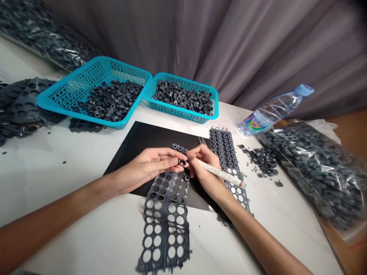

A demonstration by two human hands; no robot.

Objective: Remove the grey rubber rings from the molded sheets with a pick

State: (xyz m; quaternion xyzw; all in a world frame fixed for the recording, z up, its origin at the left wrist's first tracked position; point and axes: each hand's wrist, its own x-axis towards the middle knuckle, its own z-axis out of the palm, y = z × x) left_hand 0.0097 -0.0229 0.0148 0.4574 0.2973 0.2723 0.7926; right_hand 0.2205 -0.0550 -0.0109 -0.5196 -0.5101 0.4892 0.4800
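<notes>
My left hand (150, 164) pinches a small black rubber ring (182, 162) between thumb and fingertips. My right hand (208, 168) is closed around a slim white tape-wrapped handle (223, 175), held like a pen; its working tip is hidden by the fingers at the ring. Beneath both hands lies a dark rubber sheet (166, 229), punched with round holes over its near part and still bearing several rings at its far end. It rests partly on a black mat (149, 135). One loose ring (187, 178) sits on the sheet below my fingers.
Two blue baskets (124, 123) (183, 110) of black rubber parts stand behind. A second sheet (222, 147) and a metal tool (202, 141) lie right. Farther right are loose scraps (263, 160), a water bottle (272, 110) and a filled bag (323, 172). Sheets (28, 99) lie left.
</notes>
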